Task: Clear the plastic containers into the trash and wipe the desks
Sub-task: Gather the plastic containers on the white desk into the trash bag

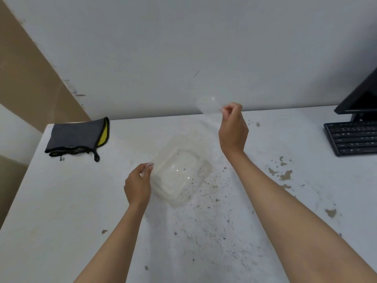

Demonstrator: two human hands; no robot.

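Plastic containers, both clear, are in the person's hands above the white desk (61,211). The larger container (179,172) is a shallow rectangular tub, tilted, hanging over the middle of the desktop; whether its lower edge touches the surface cannot be told. The left hand (137,185) grips its near-left rim, thumb on top and fingers curled under the edge. The smaller clear piece (208,106) is held higher, over the far edge of the desk against the wall; it is blurred and its shape is hard to make out. The right hand (233,129) pinches it at its right end between thumb and curled fingertips, the back of the hand facing the camera.

Under and around the tub the desktop is scattered with dark crumbs and specks (206,180), thickest toward the middle and the near edge, with patches of chipped paint (285,174) toward the right side. A folded grey cloth (75,135) with a yellow lining lies at the far-left corner, well apart from both hands. At the far-right edge sits a black keyboard (354,137), with the base and lower corner of a black monitor (361,99) just behind it.
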